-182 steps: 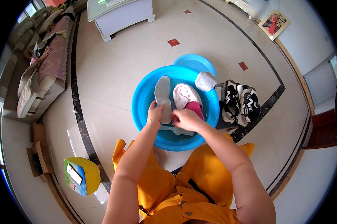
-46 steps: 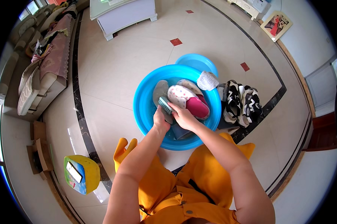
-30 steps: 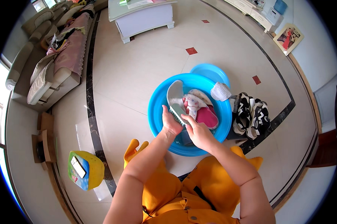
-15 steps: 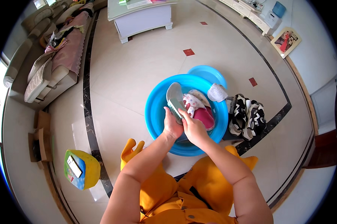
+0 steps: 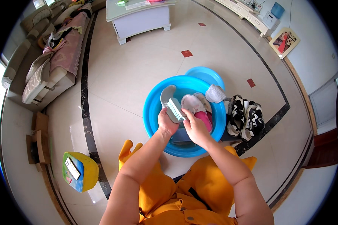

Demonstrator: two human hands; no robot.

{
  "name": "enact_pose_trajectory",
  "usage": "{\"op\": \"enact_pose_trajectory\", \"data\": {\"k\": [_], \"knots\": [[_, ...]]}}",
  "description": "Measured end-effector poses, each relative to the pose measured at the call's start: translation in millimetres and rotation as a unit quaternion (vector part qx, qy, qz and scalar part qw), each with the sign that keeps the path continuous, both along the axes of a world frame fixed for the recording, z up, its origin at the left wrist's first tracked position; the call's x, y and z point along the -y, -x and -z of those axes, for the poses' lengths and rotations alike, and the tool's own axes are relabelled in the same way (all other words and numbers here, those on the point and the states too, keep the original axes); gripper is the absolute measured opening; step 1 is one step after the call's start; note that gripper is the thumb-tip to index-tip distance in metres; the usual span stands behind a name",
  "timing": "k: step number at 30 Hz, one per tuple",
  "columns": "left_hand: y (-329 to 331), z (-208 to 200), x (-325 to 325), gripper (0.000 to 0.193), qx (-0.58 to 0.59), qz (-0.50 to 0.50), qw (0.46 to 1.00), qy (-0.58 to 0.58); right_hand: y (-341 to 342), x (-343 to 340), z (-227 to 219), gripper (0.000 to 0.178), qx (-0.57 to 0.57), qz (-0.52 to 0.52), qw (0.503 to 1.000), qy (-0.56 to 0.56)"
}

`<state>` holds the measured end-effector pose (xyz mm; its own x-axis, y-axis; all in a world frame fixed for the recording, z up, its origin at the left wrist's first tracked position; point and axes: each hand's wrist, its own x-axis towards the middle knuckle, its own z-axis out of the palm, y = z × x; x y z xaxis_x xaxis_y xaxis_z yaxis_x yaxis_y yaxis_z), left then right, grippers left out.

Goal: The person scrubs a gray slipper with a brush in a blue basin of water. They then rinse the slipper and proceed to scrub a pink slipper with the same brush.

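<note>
My left hand is closed around the lower end of a grey insole, which slants up over a blue basin. My right hand grips a pale green scrub brush, its bristles turned partly sideways beside the insole. Whether bristles and insole touch I cannot tell. Inside the basin, right of the brush, lie slipper- or insole-shaped pieces, white at the top and pink lower down. A grey-white cloth-like bundle hangs on the basin's right rim.
Black-and-white sneakers stand right of the basin. Behind it sits a smaller blue basin. A yellow stool-like container with a white phone-like slab is at the left. Farther off are a sofa and a low white table.
The brush has turned, showing more of its bristle side, and sits slightly lower on the insole. The insole has tipped a little to the left. Both hands keep their holds.
</note>
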<state>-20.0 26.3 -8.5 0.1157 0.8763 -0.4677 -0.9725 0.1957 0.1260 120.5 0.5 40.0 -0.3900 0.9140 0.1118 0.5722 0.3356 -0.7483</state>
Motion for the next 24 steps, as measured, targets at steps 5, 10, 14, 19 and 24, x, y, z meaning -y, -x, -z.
{"op": "enact_pose_trajectory", "data": {"k": [5,10,14,19,24], "knots": [[-2,-4,-2,0.060,-0.042,-0.003,0.998,-0.042,-7,14,8,0.042,0.003,-0.026,0.999,-0.024],[-12,-5,6,0.069,-0.033,-0.007,0.998,-0.051,-6,14,13,0.045,0.025,-0.020,0.999,-0.030],[-19,-7,9,0.069,-0.041,-0.010,0.999,-0.024,-2,14,17,0.047,0.053,-0.013,0.998,-0.032],[-20,-9,11,0.066,-0.058,-0.010,0.998,-0.016,2,11,16,0.049,0.071,-0.007,0.996,-0.046],[-20,-3,12,0.063,-0.053,0.017,0.998,-0.027,1,-2,21,0.047,0.055,0.000,0.996,-0.076]]}}
